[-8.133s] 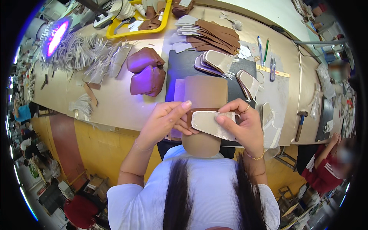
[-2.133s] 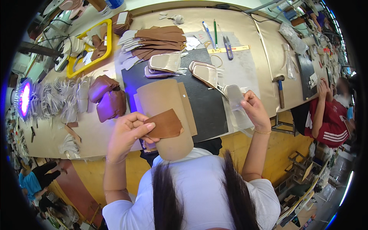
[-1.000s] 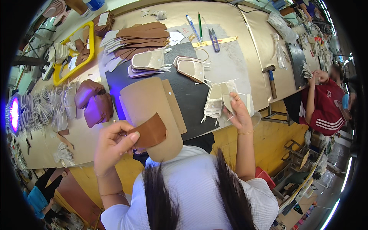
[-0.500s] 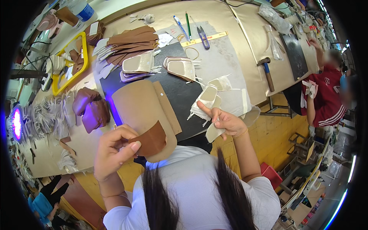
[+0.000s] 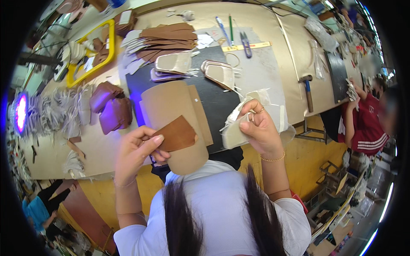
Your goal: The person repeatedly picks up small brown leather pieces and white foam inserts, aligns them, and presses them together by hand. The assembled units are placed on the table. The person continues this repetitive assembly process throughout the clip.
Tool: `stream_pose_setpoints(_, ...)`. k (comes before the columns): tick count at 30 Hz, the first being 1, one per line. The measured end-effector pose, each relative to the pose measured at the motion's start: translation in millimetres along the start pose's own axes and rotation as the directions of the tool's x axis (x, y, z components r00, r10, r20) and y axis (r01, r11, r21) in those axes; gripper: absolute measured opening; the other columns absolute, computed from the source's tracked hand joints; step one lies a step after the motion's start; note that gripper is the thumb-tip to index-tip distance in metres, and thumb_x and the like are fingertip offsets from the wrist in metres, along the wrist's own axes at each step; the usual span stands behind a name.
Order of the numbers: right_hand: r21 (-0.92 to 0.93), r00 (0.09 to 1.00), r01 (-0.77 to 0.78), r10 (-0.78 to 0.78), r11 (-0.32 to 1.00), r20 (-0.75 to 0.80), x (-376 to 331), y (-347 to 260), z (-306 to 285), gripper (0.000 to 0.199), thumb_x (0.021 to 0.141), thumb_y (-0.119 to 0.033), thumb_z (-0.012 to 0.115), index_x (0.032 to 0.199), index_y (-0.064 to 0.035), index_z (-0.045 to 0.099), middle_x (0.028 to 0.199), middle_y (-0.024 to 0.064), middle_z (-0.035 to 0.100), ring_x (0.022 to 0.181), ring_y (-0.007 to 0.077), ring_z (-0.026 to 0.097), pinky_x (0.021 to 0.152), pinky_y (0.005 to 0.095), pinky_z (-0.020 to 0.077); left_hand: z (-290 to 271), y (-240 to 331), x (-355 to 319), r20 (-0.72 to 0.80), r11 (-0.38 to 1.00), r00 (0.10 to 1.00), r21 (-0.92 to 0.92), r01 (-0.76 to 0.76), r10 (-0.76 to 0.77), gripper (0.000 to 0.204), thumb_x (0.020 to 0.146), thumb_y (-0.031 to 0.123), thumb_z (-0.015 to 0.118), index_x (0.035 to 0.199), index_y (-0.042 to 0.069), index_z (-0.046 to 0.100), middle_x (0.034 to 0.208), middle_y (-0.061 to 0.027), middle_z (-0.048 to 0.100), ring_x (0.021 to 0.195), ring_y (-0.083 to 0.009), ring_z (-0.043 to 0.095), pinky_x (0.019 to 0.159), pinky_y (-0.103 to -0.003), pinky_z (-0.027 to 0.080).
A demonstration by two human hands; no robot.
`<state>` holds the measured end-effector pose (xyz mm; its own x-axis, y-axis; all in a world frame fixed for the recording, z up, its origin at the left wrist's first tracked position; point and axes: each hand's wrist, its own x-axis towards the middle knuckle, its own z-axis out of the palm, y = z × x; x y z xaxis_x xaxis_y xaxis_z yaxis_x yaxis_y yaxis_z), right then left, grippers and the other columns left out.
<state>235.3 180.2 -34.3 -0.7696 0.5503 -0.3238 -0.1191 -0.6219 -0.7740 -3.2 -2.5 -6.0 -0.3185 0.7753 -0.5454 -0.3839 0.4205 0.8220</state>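
My left hand (image 5: pixel 137 149) pinches a brown leather piece (image 5: pixel 177 133) between thumb and fingers. The piece hangs over a tan rounded board (image 5: pixel 167 102) that lies at the table's near edge. My right hand (image 5: pixel 261 130) grips a pale, rounded cut piece (image 5: pixel 233 136) between thumb and fingers. Just behind it sit more pale pieces (image 5: pixel 259 96) with loose strips, partly hidden by the hand. Beyond the board, on the black mat (image 5: pixel 215 109), lie two small stacks of pale panels with brown edges, a left stack (image 5: pixel 173 63) and a right stack (image 5: pixel 219 76).
Brown leather strips (image 5: pixel 168 36) lie fanned at the back, near a yellow basket (image 5: pixel 112 47). Folded brown pieces (image 5: pixel 115 114) sit left. A pen (image 5: pixel 222 26), a green pencil (image 5: pixel 230 30), thread snips (image 5: pixel 246 45) and a ruler (image 5: pixel 260 45) lie behind; a hammer (image 5: pixel 308 91) rests right. A co-worker (image 5: pixel 363 115) works far right.
My right hand has drawn its fingers in, and the pale piece now shows more upright. The brown leather has been raised and tilted in my left hand. The whole view has shifted slightly.
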Motion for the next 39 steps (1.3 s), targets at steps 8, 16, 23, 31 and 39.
stream_pose_setpoints(8, -0.402, 0.995, 0.095, -0.076, 0.911, 0.063, 34, -7, 88, 0.024, 0.082, -0.006, 0.069, 0.098, -0.0019, 0.052, 0.093, 0.0046, 0.057, 0.088, 0.0077, 0.054, 0.078, 0.0219, 0.0449, -4, 1, -2, 0.008, 0.995, 0.997, -0.059, 0.075, -0.074, 0.021, 0.093, 0.017, 0.054, 0.089, -0.004, 0.057, 0.072, -0.0148, 0.065, 0.06, -0.0197, 0.067, 0.052, -0.025, 0.055)
stream_pose_setpoints(16, -0.6, 0.993, 0.116, -0.09, 0.792, 0.073, 38, 4, 102, 0.02, 0.081, -0.006, 0.071, 0.091, -0.0011, 0.054, 0.085, 0.0057, 0.063, 0.08, 0.0086, 0.06, 0.071, 0.022, 0.0476, -11, 0, -2, 0.048, 0.985, 0.993, -0.132, 0.115, -0.11, 0.036, 0.096, 0.028, 0.047, 0.086, -0.006, 0.056, 0.074, -0.0169, 0.066, 0.062, -0.0208, 0.069, 0.055, -0.024, 0.056)
stream_pose_setpoints(23, -0.727, 0.988, 0.149, -0.129, 0.67, 0.083, 41, 8, 109, 0.019, 0.08, -0.006, 0.072, 0.086, -0.0008, 0.055, 0.084, 0.0081, 0.065, 0.078, 0.0102, 0.062, 0.069, 0.0232, 0.0493, -11, 5, -4, 0.073, 0.98, 0.993, -0.169, 0.103, -0.091, 0.041, 0.097, 0.03, 0.046, 0.092, -0.008, 0.059, 0.075, -0.02, 0.067, 0.059, -0.0194, 0.068, 0.053, -0.023, 0.054)
stream_pose_setpoints(31, -0.777, 0.983, 0.171, -0.159, 0.606, 0.093, 41, 10, 112, 0.018, 0.079, -0.006, 0.072, 0.085, -0.001, 0.056, 0.079, 0.007, 0.065, 0.073, 0.0099, 0.062, 0.065, 0.0234, 0.049, -14, 2, -2, 0.102, 0.977, 0.991, -0.186, 0.102, -0.084, 0.039, 0.096, 0.031, 0.048, 0.089, -0.006, 0.06, 0.074, -0.0214, 0.068, 0.058, -0.0169, 0.067, 0.046, -0.02, 0.046)
stream_pose_setpoints(39, -0.816, 0.976, 0.197, -0.184, 0.543, 0.113, 39, 12, 110, 0.018, 0.078, -0.009, 0.073, 0.085, -0.0018, 0.057, 0.078, 0.0083, 0.065, 0.069, 0.0117, 0.063, 0.062, 0.0244, 0.0487, -14, -1, 0, 0.126, 0.975, 0.987, -0.186, 0.12, -0.097, 0.02, 0.089, 0.016, 0.06, 0.091, -0.004, 0.061, 0.075, -0.0192, 0.068, 0.06, -0.0151, 0.067, 0.047, -0.019, 0.046)
